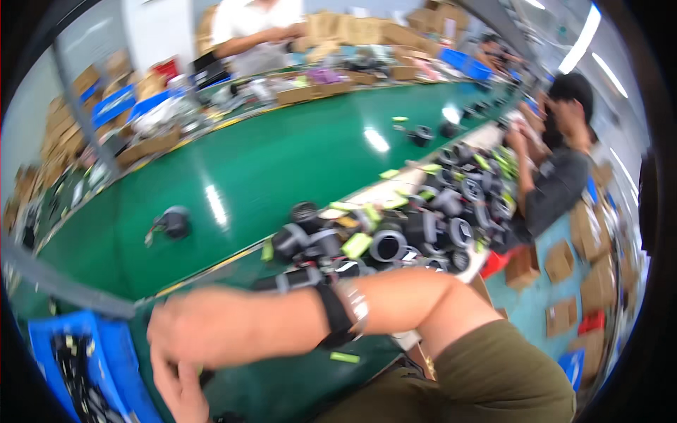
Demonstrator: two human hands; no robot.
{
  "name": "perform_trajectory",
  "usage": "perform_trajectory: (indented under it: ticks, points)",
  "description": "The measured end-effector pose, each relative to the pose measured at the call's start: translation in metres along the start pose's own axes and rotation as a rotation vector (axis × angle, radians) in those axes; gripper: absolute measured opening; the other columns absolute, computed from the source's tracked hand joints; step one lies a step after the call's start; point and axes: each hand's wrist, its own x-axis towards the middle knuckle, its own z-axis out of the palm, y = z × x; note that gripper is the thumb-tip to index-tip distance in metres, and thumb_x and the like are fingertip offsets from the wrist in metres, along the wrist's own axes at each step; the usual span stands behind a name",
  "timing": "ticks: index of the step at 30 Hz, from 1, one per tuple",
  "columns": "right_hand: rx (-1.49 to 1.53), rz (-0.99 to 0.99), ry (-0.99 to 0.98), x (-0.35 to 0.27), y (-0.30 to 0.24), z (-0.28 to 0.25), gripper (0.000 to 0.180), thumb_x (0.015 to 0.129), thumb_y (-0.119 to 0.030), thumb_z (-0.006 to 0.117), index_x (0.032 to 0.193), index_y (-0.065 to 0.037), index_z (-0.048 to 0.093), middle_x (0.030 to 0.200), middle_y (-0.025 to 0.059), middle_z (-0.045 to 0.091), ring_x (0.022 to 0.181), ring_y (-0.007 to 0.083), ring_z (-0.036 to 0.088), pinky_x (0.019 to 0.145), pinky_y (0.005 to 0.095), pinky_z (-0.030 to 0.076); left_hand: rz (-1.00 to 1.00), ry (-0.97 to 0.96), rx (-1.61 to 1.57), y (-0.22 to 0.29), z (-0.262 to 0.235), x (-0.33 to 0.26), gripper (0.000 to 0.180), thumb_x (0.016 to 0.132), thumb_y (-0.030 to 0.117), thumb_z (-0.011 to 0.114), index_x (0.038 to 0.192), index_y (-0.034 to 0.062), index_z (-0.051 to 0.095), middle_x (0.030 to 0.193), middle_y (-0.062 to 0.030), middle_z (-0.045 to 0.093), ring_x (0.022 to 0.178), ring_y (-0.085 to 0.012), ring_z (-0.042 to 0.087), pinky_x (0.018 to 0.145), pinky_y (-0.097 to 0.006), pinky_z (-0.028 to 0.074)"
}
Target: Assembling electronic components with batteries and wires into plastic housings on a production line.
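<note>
My right arm reaches across from the lower right, with a black band and a shiny bracelet at the wrist. My right hand [204, 328] is blurred, with its fingers curled. Just below it, my left hand [180, 395] comes up from the lower edge, thumb and finger bent towards the right hand. A small dark thing [206, 377] shows between the hands, mostly hidden, so its kind cannot be made out. Beyond my forearm lies a heap of black cylindrical housings [388, 245] with pale rings. A light green piece [345, 357] lies on the green surface near my wrist.
A blue bin [130, 366] holding black parts stands at the lower left. One black housing [175, 222] with a wire lies on the green belt [282, 158]. A co-worker [560, 162] works at the right, another person [257, 35] across the belt. Cardboard boxes [560, 317] stand on the floor.
</note>
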Motion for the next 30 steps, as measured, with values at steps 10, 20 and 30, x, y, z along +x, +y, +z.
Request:
perform_trajectory:
  ticks: [10, 20, 30]
  points:
    - [-0.287, 0.860, -0.266, -0.041, 0.219, -0.054, 0.011, 0.072, -0.006, 0.062, 0.077, 0.002, 0.059, 0.077, 0.0232, 0.060, 0.078, 0.0406, 0.059, 0.069, 0.0455, 0.048, -0.275, -0.013, -0.008, -0.022, -0.012, -0.029, 0.032, 0.085, 0.003, 0.057, 0.115, -0.0040, 0.050, 0.102, -0.0150, 0.062, 0.092, -0.0203, 0.064, 0.078, -0.028, 0.051]
    - [-0.185, 0.622, -0.532, 0.016, 0.224, 0.097, 0.058, 0.073, -0.026, 0.072, 0.119, -0.005, 0.044, 0.110, 0.0186, 0.053, 0.103, 0.0366, 0.053, 0.086, 0.0420, 0.045, -0.265, 0.076, 0.404, 0.012, -0.062, -0.056, 0.033, 0.082, 0.009, 0.063, 0.112, -0.0020, 0.053, 0.098, -0.0164, 0.062, 0.087, -0.0247, 0.064, 0.072, -0.030, 0.052]
    - [0.208, 0.211, -0.777, 0.039, 0.118, 0.069, 0.051, 0.062, -0.012, 0.071, 0.108, -0.005, 0.050, 0.102, 0.0156, 0.055, 0.096, 0.0347, 0.054, 0.081, 0.0398, 0.045, -0.338, 0.008, 1.176, 0.086, -0.182, -0.030, 0.034, 0.079, 0.016, 0.064, 0.108, 0.0008, 0.056, 0.087, -0.0152, 0.064, 0.073, -0.0293, 0.062, 0.067, -0.037, 0.050]
